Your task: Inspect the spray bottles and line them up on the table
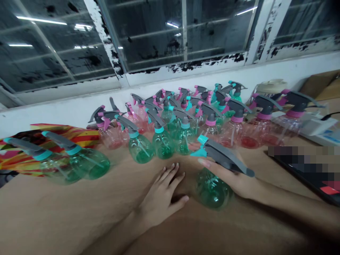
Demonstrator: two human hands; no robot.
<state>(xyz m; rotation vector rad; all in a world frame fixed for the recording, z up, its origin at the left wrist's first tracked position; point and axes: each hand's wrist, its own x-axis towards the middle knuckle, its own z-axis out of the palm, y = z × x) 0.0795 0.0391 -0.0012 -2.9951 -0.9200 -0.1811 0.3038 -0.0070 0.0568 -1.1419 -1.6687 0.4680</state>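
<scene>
My left hand (160, 194) lies on the wooden table (66, 216) with its fingers spread, holding nothing. To its right, my right hand (239, 182) is wrapped around the neck of a green spray bottle (214, 193). That bottle has a grey trigger head with a turquoise nozzle and collar, and it leans slightly. Its lower part is a little blurred, so I cannot tell whether it touches the table. Just beyond my left fingertips stand other green spray bottles (164, 145). Two more green bottles (91, 163) are at the left.
Pink spray bottles (249, 132) crowd the back of the table with more green ones. A patterned red and yellow cloth (86, 136) lies at the left. At the right are a dark flat device (297, 177), a white power strip (318, 124) and a cardboard box (318, 85). Windows rise behind.
</scene>
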